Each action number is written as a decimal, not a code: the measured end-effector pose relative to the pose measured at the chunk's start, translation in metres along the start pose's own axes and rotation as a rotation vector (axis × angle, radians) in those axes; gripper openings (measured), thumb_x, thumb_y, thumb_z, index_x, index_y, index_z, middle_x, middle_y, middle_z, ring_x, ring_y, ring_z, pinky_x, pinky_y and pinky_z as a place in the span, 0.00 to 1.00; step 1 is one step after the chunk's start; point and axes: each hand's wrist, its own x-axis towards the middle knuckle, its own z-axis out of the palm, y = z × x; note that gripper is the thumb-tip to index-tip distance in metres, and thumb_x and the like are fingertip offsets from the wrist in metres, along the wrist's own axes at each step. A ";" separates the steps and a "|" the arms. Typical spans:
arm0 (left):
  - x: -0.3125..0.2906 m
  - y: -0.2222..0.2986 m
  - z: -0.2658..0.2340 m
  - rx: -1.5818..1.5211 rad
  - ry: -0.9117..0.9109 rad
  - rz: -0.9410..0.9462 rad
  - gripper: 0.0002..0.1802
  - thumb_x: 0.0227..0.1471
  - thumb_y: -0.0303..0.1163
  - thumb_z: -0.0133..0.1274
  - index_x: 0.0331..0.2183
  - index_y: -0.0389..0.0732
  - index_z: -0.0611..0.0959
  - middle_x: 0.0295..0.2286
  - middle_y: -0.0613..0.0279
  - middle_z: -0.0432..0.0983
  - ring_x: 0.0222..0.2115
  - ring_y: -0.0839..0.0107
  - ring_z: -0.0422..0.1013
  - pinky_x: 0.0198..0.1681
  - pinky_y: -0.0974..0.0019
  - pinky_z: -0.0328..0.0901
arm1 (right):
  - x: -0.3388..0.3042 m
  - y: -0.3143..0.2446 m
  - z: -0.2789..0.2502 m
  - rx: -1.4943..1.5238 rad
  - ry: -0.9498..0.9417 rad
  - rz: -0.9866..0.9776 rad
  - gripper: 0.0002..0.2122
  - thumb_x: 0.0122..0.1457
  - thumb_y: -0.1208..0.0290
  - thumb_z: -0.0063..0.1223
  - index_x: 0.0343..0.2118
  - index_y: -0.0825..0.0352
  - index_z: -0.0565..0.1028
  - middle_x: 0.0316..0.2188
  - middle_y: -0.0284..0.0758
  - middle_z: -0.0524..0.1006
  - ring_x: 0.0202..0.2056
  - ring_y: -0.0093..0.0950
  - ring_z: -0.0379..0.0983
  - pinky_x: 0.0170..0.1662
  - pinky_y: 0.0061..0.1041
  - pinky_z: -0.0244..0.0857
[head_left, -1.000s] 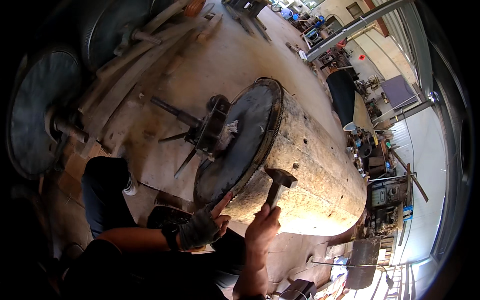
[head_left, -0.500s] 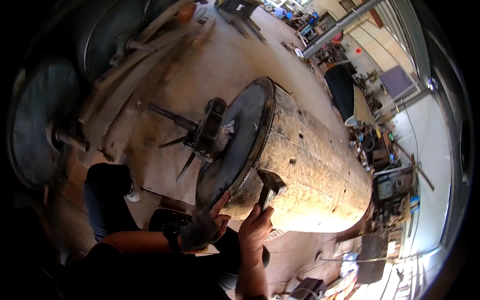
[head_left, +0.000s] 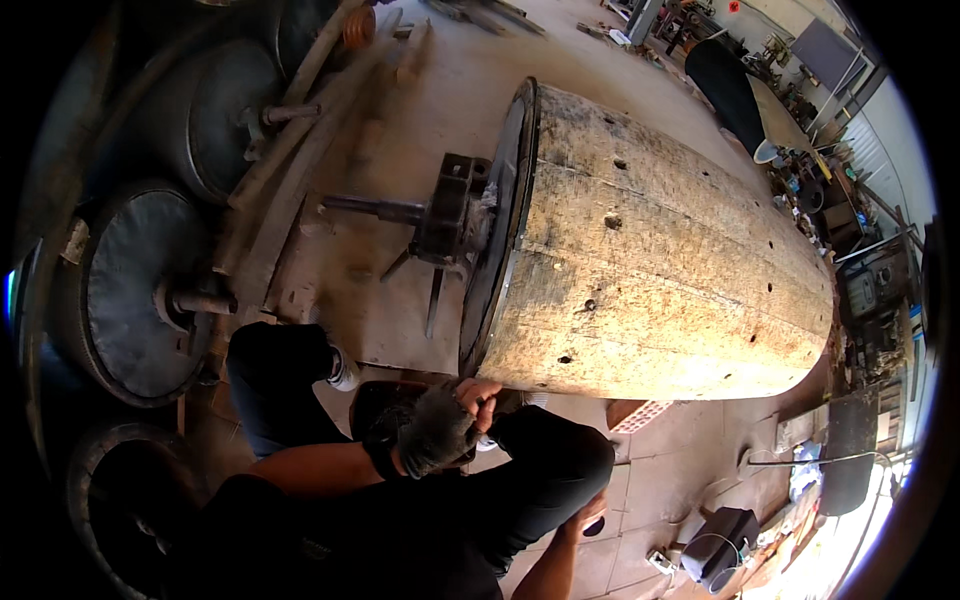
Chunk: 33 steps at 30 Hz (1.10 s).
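Head view: left fisheye of a head-worn pair, looking down and forward over the wearer's legs (head_left: 545,460). Forearms (head_left: 320,468) very close, low in frame. Wooden drum (head_left: 660,260) near, past the knees. Floor (head_left: 450,90) recedes toward its far edge, up top. Straight lines bow rimward.

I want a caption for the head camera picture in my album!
A gloved left hand close against a big pale drum, the right hand down beside a dark-trousered knee.
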 end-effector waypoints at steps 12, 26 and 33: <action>0.042 0.003 0.031 0.262 -0.143 0.170 0.05 0.49 0.27 0.56 0.32 0.40 0.78 0.23 0.61 0.71 0.24 0.61 0.72 0.25 0.60 0.66 | -0.089 0.042 0.210 -0.043 -0.658 -0.117 0.11 0.58 0.68 0.56 0.41 0.66 0.73 0.39 0.51 0.74 0.42 0.53 0.71 0.43 0.51 0.66; 0.056 0.001 0.042 0.382 -0.288 0.188 0.06 0.52 0.27 0.54 0.33 0.39 0.74 0.32 0.54 0.70 0.32 0.56 0.71 0.36 0.59 0.67 | 0.224 0.041 0.072 0.138 0.197 0.055 0.23 0.57 0.67 0.58 0.55 0.69 0.69 0.49 0.49 0.70 0.51 0.49 0.67 0.54 0.45 0.64; 0.050 -0.016 0.040 0.350 -0.345 0.207 0.08 0.50 0.27 0.55 0.33 0.40 0.74 0.28 0.56 0.68 0.31 0.59 0.70 0.32 0.61 0.67 | 0.288 0.010 0.059 0.024 0.097 -0.137 0.34 0.59 0.55 0.55 0.65 0.68 0.62 0.68 0.51 0.56 0.70 0.51 0.48 0.69 0.41 0.51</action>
